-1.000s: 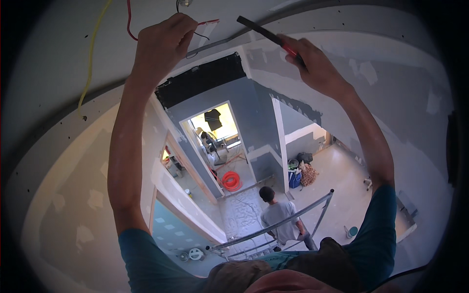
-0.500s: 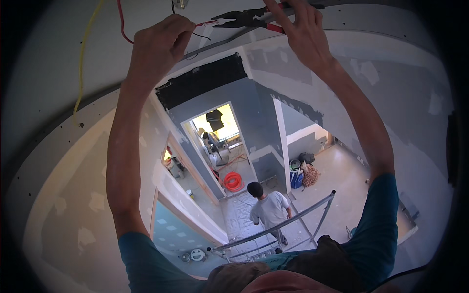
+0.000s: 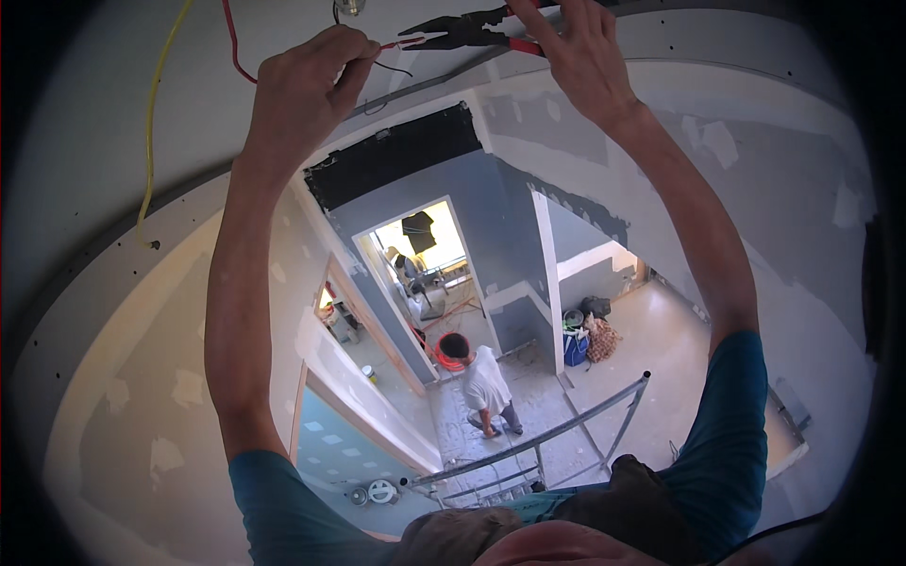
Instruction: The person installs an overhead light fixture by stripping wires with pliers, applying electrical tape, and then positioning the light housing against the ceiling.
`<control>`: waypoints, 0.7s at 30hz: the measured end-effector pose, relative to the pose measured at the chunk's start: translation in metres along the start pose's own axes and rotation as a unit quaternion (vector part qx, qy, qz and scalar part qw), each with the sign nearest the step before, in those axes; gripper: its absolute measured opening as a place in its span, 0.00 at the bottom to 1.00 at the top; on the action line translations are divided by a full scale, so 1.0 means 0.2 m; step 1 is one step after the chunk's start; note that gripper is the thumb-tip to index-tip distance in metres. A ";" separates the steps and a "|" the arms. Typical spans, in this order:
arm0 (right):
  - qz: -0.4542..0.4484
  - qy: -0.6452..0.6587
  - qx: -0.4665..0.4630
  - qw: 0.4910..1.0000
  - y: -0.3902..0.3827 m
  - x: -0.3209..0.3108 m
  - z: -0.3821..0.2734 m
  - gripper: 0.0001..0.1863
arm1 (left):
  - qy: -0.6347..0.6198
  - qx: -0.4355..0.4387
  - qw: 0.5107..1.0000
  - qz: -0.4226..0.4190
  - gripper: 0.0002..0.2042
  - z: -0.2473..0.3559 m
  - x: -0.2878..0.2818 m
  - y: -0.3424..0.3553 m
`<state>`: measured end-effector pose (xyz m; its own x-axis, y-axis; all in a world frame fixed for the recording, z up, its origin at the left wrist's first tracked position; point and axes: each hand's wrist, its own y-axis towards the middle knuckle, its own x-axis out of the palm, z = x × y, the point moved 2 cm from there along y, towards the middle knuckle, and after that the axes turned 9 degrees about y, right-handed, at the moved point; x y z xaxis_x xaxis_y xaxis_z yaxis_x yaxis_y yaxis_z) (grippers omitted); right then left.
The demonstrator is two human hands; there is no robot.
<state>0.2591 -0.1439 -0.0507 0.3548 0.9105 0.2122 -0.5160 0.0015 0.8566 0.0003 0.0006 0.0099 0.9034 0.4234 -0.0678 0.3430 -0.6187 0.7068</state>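
Note:
Both my arms reach up to the ceiling. My left hand (image 3: 316, 90) pinches the red wire (image 3: 400, 44) between thumb and fingertips, its end pointing right. My right hand (image 3: 587, 61) is closed round the red handles of black-jawed pliers (image 3: 462, 31). The plier jaws point left and stand slightly parted at the tip of the red wire; whether they touch it I cannot tell. A thin black wire (image 3: 394, 69) sticks out just below my left fingertips. Up and left of that hand hangs another length of red wire (image 3: 235, 42). A small clear bulb-like piece (image 3: 350, 7) shows at the top edge.
A yellow cable (image 3: 152, 132) dangles from the ceiling at left. Below me runs a grey metal rail (image 3: 547, 430). Down on the floor a person in a light shirt (image 3: 487, 382) walks near an orange coiled hose (image 3: 445, 355). Bags (image 3: 600, 338) lie beside a wall at right.
The pliers have shifted slightly left along the red wire, their jaws now less wide apart. Below, the person has moved left and farther off, toward the coiled hose.

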 end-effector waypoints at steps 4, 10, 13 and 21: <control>-0.004 0.008 0.002 1.000 0.01 0.01 -0.01 0.39 | 0.000 0.002 1.000 0.004 0.03 0.00 0.00 0.00; 0.011 0.005 -0.004 1.000 0.02 0.00 -0.02 0.38 | -0.002 0.003 1.000 0.002 0.03 0.00 0.00 0.00; -0.003 0.054 0.010 0.998 0.03 -0.01 -0.05 0.36 | 0.004 0.012 1.000 0.001 0.03 0.00 -0.01 -0.01; -0.059 0.117 0.027 0.991 0.02 -0.03 -0.06 0.33 | 0.006 0.020 1.000 0.002 0.03 -0.01 0.00 -0.01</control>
<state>0.2457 -0.1453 -0.0539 0.2169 0.9762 0.0005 -0.4378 0.0968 0.8938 -0.0012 0.0024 0.0092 0.9018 0.4286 -0.0561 0.3494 -0.6465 0.6782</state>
